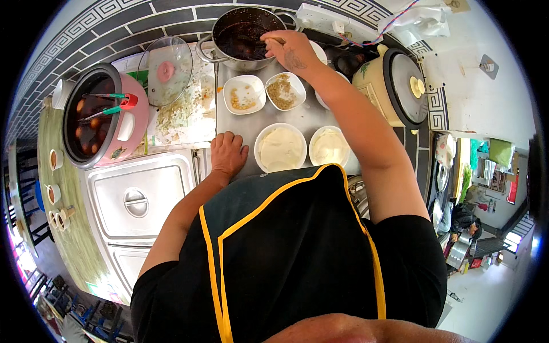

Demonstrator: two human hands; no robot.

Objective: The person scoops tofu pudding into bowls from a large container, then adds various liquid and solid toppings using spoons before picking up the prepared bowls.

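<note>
My right hand [288, 49] is over the right rim of a steel two-handled pot [246, 65] of dark liquid, its fingers closed on what looks like a thin handle; the rest of it is hidden. My left hand [228, 153] rests flat on the edge of the steel counter [240, 126] with nothing in it. Between the hands stand a white square bowl with yellowish bits [243, 95] and a white square bowl of brown crumbly seasoning [285, 91], a spoon in each. Nearer my body are two round white bowls of pale, smooth food [281, 146] [329, 145].
A pink cooker [136, 115] with eggs in dark liquid and red-green tongs [124, 103] stands left, beside a glass lid [165, 83]. A cream lidded cooker [377, 96] is right. Steel lidded trays [165, 206] lie front left. A power strip [319, 21] hangs behind. A person [465, 223] is far right.
</note>
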